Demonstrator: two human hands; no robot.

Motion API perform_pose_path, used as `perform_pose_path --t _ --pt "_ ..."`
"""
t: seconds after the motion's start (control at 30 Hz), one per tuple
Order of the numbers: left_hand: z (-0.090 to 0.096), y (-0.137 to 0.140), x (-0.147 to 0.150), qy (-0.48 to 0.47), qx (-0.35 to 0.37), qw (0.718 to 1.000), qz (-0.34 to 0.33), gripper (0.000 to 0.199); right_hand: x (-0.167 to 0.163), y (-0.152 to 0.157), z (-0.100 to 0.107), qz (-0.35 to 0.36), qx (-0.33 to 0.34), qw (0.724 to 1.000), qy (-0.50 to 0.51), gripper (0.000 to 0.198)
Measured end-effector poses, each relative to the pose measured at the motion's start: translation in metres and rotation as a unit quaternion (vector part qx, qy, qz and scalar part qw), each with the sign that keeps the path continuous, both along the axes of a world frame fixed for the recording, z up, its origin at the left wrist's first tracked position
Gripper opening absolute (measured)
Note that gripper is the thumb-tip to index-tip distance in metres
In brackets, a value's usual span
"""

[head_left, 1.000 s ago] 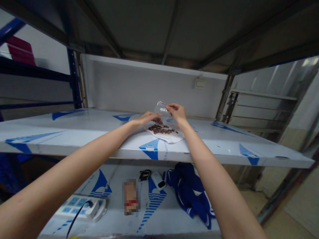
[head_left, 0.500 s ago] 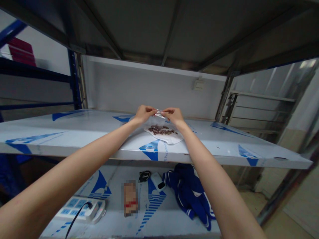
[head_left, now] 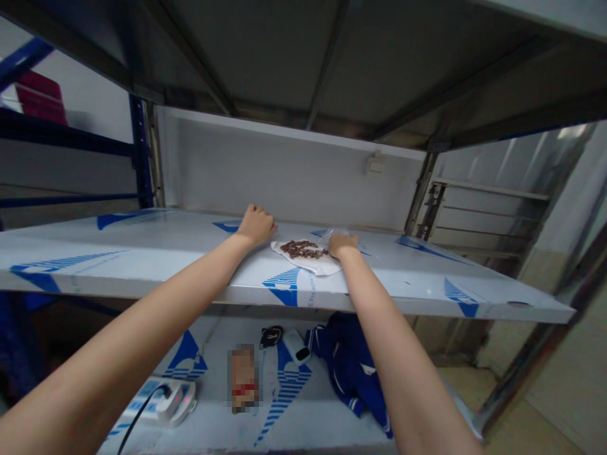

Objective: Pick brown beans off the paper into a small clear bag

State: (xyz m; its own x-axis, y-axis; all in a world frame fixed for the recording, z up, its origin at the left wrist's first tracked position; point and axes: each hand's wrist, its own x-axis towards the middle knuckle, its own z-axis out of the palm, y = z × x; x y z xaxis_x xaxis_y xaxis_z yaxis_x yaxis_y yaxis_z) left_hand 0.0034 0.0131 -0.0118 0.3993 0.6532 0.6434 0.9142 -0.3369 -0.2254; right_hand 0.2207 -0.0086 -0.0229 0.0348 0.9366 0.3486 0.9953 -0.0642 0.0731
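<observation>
**Hands drop to the shelf, bag set aside**

While both hands held the small clear bag up a moment ago, they now rest low on the shelf (head_left: 142, 249). The left hand (head_left: 257, 224) is curled shut, empty as far as I can tell. The right hand (head_left: 342, 244) lies beside the brown pieces (head_left: 303, 249) heaped on white paper (head_left: 327, 266), apparently touching the bag (head_left: 334, 233) behind it, its grip hidden.

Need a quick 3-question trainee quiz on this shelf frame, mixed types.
1. True or false: the left hand rests as a fist on the shelf.
2. The pile of small brown pieces lies on: A) white sheet B) blue cloth C) power strip
3. Fill in: the right hand presses down beside the pile, on its ____ side.

Key: 1 true; 2 A; 3 right.
</observation>
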Motion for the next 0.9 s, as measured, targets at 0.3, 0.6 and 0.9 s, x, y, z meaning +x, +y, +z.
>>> perform_pose_path --t 0.3,0.6,0.9 --pt "-0.003 0.011 0.008 -0.164 -0.108 0.975 -0.106 0.039 -0.011 -0.010 0.015 -0.012 0.129 0.992 0.003 0.034" --pt "0.000 0.007 0.023 -0.357 -0.320 0.796 -0.371 0.033 -0.031 -0.021 0.022 0.267 0.186 0.944 -0.060 0.032" --pt "0.001 0.015 0.019 -0.397 -0.262 0.809 -0.344 0.013 -0.033 -0.024 0.021 0.233 0.160 0.958 -0.058 0.036"
